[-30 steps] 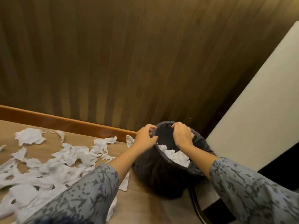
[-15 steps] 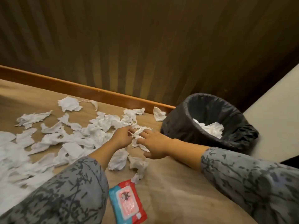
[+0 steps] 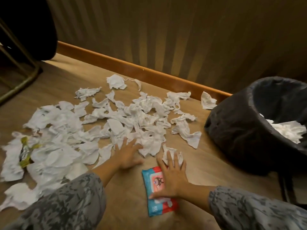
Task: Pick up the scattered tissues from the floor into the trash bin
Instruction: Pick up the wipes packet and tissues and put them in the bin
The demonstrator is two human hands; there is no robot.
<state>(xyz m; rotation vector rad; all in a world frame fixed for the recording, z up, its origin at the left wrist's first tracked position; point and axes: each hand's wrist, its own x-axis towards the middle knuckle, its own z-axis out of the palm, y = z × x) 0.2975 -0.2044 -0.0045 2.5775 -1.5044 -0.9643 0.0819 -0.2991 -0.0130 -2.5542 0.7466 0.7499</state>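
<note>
Both arms stretched forward and down, forearms bare below patterned grey sleeves. Left hand (image 3: 127, 155) flat, palm down, fingers spread and straight. Right hand (image 3: 172, 176) likewise flat, fingers splayed forward, thumb out to the side.

A wall clad in dark olive-brown vertical ribbing (image 3: 174, 30) fills the upper part of the view, its grooves catching warm, dim light in soft yellowish bands. Along its foot runs a glossy orange-brown wooden skirting board (image 3: 132, 66), slanting down toward the right. Below it spreads a tan, wood-grain floor (image 3: 69, 77), matte and evenly lit. At the upper left stands a piece of furniture with a thin brass-coloured metal frame (image 3: 21, 80) resting on the floor, and a large black rounded mass (image 3: 33, 27) above it, too dark to make out.
</note>
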